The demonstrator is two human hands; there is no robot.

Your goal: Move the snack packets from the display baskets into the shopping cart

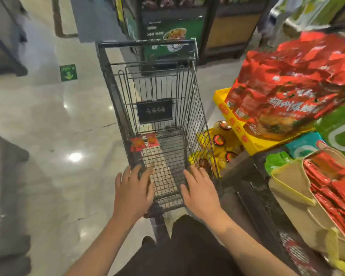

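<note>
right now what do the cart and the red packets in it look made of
Cart: dark coated metal wire, by its thin welded grid; the finish looks matte.
Packets: likely glossy plastic or foil film, by the crinkled, shiny red surface; blur leaves it open.

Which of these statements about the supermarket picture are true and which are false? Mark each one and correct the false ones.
1. Two red snack packets lie inside the shopping cart. True.
2. The left hand grips a packet. False: it holds nothing, its fingers spread at the cart's near end.
3. The display of red packets stands to the right of the cart. True.
4. The right hand reaches into the yellow tray. False: it is at the cart's near end, open.
5. The cart is piled full. False: its wire floor is mostly bare.
</note>
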